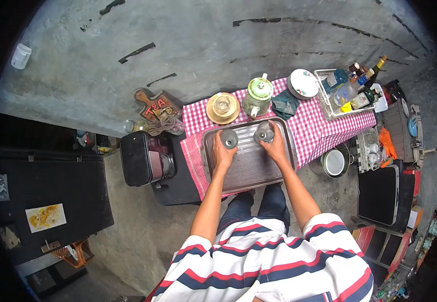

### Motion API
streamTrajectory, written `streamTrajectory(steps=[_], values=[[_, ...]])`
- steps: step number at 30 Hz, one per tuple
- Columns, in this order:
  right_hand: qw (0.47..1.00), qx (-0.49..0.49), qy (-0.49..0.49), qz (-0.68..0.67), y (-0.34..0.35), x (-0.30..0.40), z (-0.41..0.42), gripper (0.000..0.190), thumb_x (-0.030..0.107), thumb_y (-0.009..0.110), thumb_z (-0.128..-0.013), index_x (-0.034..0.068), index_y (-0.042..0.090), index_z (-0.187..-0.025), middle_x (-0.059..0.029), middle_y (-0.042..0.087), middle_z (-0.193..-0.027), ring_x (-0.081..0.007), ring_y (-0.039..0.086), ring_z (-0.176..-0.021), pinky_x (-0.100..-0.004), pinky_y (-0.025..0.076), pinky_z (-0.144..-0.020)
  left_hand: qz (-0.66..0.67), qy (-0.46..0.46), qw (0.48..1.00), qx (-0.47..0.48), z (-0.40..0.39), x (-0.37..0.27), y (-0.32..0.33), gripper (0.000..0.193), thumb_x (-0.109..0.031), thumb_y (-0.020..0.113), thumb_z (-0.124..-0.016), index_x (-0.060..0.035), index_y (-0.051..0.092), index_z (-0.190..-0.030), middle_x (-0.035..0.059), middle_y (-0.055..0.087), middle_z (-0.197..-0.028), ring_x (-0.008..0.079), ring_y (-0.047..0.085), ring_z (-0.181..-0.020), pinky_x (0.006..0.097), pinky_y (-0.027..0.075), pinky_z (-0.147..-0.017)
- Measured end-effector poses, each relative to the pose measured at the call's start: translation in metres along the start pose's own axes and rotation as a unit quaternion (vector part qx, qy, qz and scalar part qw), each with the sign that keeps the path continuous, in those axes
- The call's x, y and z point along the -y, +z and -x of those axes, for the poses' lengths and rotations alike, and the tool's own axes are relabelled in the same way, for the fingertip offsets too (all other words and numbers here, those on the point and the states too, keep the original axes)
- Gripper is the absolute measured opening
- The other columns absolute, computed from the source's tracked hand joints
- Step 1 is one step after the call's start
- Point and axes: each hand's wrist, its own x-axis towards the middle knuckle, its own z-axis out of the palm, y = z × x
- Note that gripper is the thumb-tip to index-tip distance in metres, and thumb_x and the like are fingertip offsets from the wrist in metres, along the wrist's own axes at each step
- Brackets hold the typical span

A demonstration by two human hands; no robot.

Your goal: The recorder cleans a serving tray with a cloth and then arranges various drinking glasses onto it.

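Note:
My left hand (223, 153) is wrapped around a clear drinking glass (229, 138) over the left part of a brown rectangular tray (248, 170). Around a second clear glass (264, 131), near the tray's far right part, my right hand (275, 143) is closed. Whether the glasses touch the tray cannot be told. The tray lies on a red-and-white checked cloth (313, 139). Just beyond it stand a lidded green teapot (259, 90), a tan saucer stack (213, 109) with a glass item on top, and a crumpled dark green cloth (284, 105).
Stacked floral plates (304, 83) and a wire basket (328, 109) of bottles stand at the back right. To the left are a black container (135, 160), glass jars and a wooden board (158, 104). A bucket (334, 163) stands beside the table, right. A concrete wall rises behind.

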Motion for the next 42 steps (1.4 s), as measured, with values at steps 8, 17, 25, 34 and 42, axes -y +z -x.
streamTrajectory(steps=[8, 17, 25, 34, 42], values=[[0.999, -0.042, -0.014, 0.031, -0.022, 0.006, 0.056, 0.097, 0.01, 0.082, -0.069, 0.007, 0.027, -0.149, -0.0184, 0.038, -0.148, -0.0369, 0.037, -0.137, -0.0398, 0.032, -0.114, -0.023, 0.015, 1.0, 0.01, 0.008, 0.015, -0.008, 0.102, -0.013, 0.09, -0.057, -0.0027, 0.033, -0.141, 0.0226, 0.047, -0.133, 0.0387, 0.045, -0.126, 0.0439, 0.036, -0.107], [0.994, -0.101, -0.025, 0.012, -0.053, -0.022, 0.148, 0.036, 0.003, 0.065, -0.081, 0.004, 0.06, -0.116, -0.0157, 0.063, -0.111, -0.0345, 0.06, -0.107, -0.0404, 0.047, -0.093, -0.074, 0.031, 0.996, -0.028, 0.101, -0.005, -0.048, 0.079, -0.013, 0.072, -0.081, -0.0013, 0.03, -0.146, 0.0258, 0.032, -0.139, 0.0412, 0.028, -0.135, 0.0513, 0.024, -0.112], [0.998, -0.022, -0.034, 0.045, -0.107, -0.067, 0.197, 0.024, 0.009, 0.061, -0.085, 0.005, 0.064, -0.108, -0.0144, 0.067, -0.102, -0.0329, 0.064, -0.094, -0.0408, 0.051, -0.082, -0.098, 0.042, 0.994, 0.027, 0.237, -0.003, -0.028, 0.046, -0.001, 0.061, -0.083, 0.0007, 0.051, -0.127, 0.0209, 0.047, -0.121, 0.0362, 0.049, -0.116, 0.0408, 0.043, -0.093], [0.97, -0.049, 0.236, 0.031, -0.273, -0.194, 0.29, 0.027, 0.012, 0.062, -0.082, 0.011, 0.066, -0.108, -0.0103, 0.069, -0.084, -0.0249, 0.069, -0.079, -0.0369, 0.053, -0.071, -0.225, -0.05, 0.959, 0.167, 0.315, 0.101, 0.018, 0.032, -0.013, 0.069, -0.076, -0.0028, 0.065, -0.107, 0.0167, 0.059, -0.094, 0.0297, 0.061, -0.087, 0.0354, 0.05, -0.079], [0.878, -0.17, 0.438, 0.092, -0.359, -0.316, 0.433, 0.025, 0.011, 0.066, -0.078, 0.013, 0.069, -0.103, -0.0125, 0.068, -0.08, -0.0302, 0.068, -0.08, -0.0397, 0.052, -0.072, -0.179, -0.322, 0.841, 0.397, 0.316, 0.056, 0.074, 0.034, -0.022, 0.07, -0.082, -0.0068, 0.063, -0.111, 0.0101, 0.07, -0.088, 0.0197, 0.066, -0.064, 0.0327, 0.054, -0.054]])
